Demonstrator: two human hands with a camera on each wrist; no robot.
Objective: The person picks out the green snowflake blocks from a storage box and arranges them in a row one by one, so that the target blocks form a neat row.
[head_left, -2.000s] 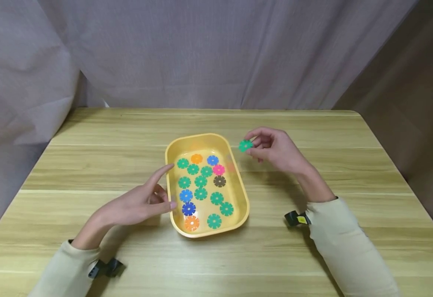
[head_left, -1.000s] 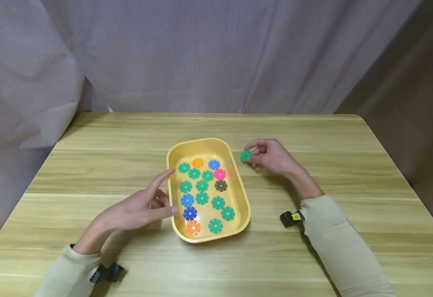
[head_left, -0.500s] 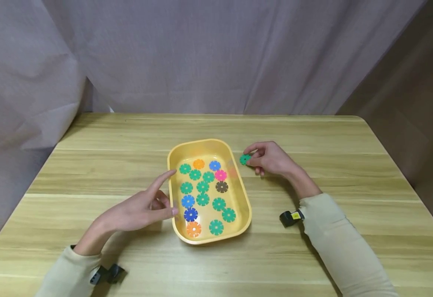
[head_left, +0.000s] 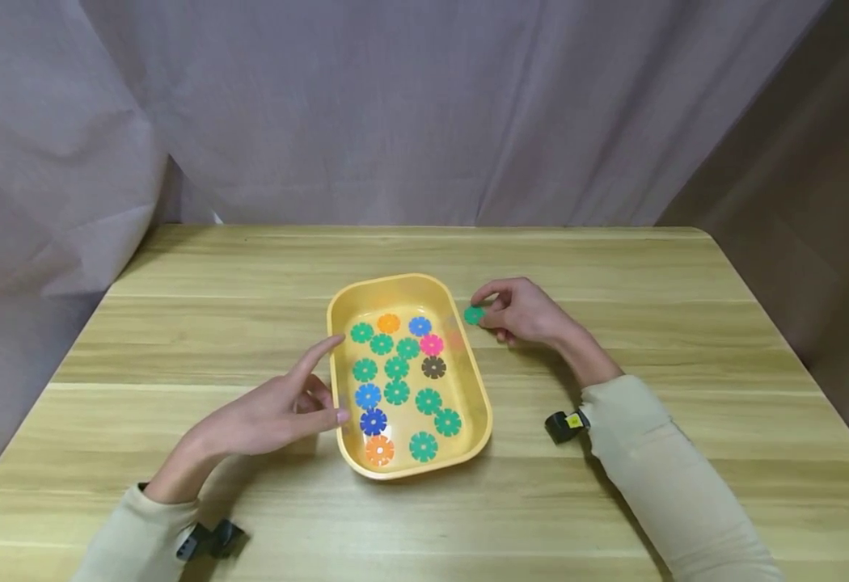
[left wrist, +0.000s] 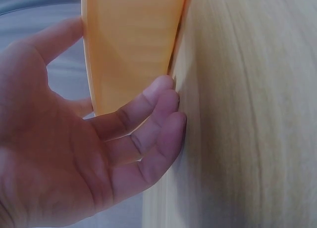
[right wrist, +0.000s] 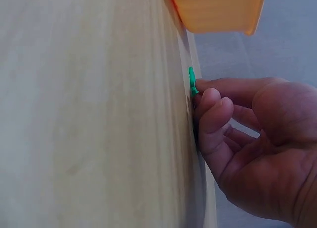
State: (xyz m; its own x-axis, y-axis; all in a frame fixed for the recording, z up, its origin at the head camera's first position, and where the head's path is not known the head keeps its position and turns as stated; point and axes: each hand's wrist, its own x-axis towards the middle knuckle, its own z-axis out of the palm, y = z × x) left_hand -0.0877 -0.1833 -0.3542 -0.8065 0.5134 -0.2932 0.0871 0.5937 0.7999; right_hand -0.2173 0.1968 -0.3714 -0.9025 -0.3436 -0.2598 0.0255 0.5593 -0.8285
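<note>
My left hand (head_left: pixel 268 412) grips the left side of a yellow plastic tray (head_left: pixel 481 400), thumb and index finger over the rim. Against the tray's outer wall (left wrist: pixel 131 50), low by the table, lie the other fingertips (left wrist: pixel 161 84) of that hand. Several flat, notched snowflake discs lie in the tray, mostly green, with blue (head_left: pixel 368 396), orange (head_left: pixel 379 450), pink (head_left: pixel 432 344) and dark brown (head_left: pixel 434 367) ones. Just right of the tray, my right hand (head_left: pixel 526 311) pinches a green snowflake disc (head_left: pixel 473 315) between thumb and index finger. The right wrist view shows this disc edge-on, close to the tabletop.
A wood-grain table (head_left: pixel 177 323) carries everything, its far edge a little beyond the tray. Grey cloth (head_left: pixel 359 113) hangs behind the table, and a darker drape (head_left: pixel 796 202) stands at the right. Black wrist cameras (head_left: pixel 566 426) sit by both sleeves.
My right hand has come down and slightly left with the green snowflake disc, nearer the table and the tray's right rim. The left hand keeps its hold; the head view shifts a little.
</note>
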